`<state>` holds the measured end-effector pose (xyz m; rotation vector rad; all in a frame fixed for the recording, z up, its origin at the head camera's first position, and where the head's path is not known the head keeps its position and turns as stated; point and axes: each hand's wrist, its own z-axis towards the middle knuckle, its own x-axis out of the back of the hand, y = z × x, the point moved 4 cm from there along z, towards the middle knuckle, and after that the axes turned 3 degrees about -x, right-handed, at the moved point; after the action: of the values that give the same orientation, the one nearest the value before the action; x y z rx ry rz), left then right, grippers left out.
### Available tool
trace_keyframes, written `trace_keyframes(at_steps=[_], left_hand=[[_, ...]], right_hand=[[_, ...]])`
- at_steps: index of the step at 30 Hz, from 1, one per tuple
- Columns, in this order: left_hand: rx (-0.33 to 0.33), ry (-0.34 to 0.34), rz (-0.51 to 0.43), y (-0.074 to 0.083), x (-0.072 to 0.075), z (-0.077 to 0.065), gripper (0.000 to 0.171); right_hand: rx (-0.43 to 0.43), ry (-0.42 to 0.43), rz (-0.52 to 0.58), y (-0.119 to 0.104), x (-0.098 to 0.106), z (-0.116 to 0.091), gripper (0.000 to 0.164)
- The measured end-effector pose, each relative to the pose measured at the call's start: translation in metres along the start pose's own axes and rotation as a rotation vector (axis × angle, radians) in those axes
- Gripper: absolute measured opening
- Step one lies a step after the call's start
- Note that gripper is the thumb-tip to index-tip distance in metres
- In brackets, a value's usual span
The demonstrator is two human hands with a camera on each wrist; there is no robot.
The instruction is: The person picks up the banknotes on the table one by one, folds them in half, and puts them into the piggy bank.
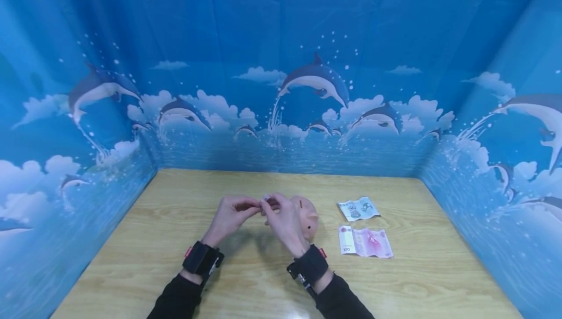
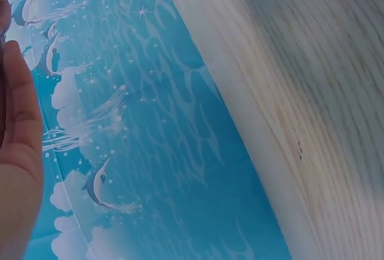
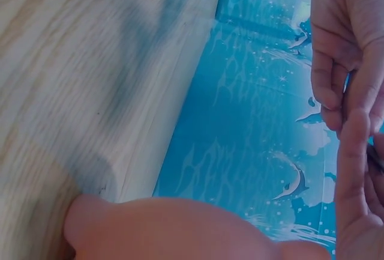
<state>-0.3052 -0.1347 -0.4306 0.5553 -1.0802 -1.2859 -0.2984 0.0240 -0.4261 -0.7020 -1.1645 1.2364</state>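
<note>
Over the table my left hand (image 1: 234, 214) and right hand (image 1: 283, 219) meet with thumbs and fingertips together. Between them they pinch something small; a dark bit of this small thing (image 3: 375, 157) shows among the fingers in the right wrist view, and I cannot tell its kind. Beside and partly behind my right hand is a pink piggy bank (image 1: 309, 219) with a dark slot on top. Its rounded body also fills the bottom of the right wrist view. My left hand's fingers (image 2: 23, 104) appear only at the left edge of the left wrist view.
Right of the piggy bank, a greenish-blue banknote (image 1: 359, 209) lies creased on the wooden table (image 1: 417, 280). A pink banknote (image 1: 366, 242) lies just nearer to me. A blue dolphin-print curtain (image 1: 281, 148) encloses the table's back and sides.
</note>
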Motion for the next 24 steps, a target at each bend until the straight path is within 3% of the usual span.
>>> trace_keyframes(at_steps=[5,9,12,16,24], left_hand=[[0.024,0.006,-0.01,-0.001,-0.001,-0.001,0.015],[-0.023,-0.004,0.01,0.001,-0.003,0.0,0.016],[-0.073,-0.011,0.051,0.002,-0.005,0.0,0.018],[-0.083,-0.017,0.09,0.003,-0.007,0.0,0.019],[-0.087,-0.037,0.086,0.013,-0.006,-0.001,0.02]], right_hand=[[0.019,-0.037,0.013,-0.001,0.0,0.0,0.015],[0.001,-0.003,0.048,-0.001,0.002,0.0,0.014],[0.013,0.039,0.01,-0.001,0.004,0.0,0.016],[0.037,0.062,-0.045,-0.002,0.006,-0.001,0.018],[0.039,-0.023,-0.07,-0.003,0.006,0.0,0.024]])
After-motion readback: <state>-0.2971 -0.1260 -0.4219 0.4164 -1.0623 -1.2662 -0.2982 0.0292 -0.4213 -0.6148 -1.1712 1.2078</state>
